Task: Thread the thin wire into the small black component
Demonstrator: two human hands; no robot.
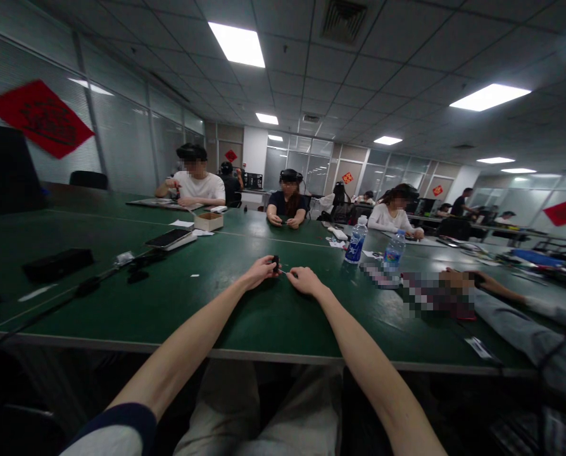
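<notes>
Above the green table (245, 316), my left hand (259, 273) is closed round a small black object (276, 263) held upright, its kind too small to make out. Facing it, my right hand (306, 281) pinches a thin tool with a pale metal shaft (283, 273), like a small screwdriver. The shaft points left to the black object; whether its tip touches is unclear. My right fingers hide most of the tool's handle.
A cardboard box (209, 221) and a dark-screened tablet (169, 239) lie left of centre. Two water bottles (356, 240) stand right of my hands. Cables and a black case (58, 265) are at far left. A co-worker's grey sleeve (515, 323) reaches in at right. Several people sit beyond.
</notes>
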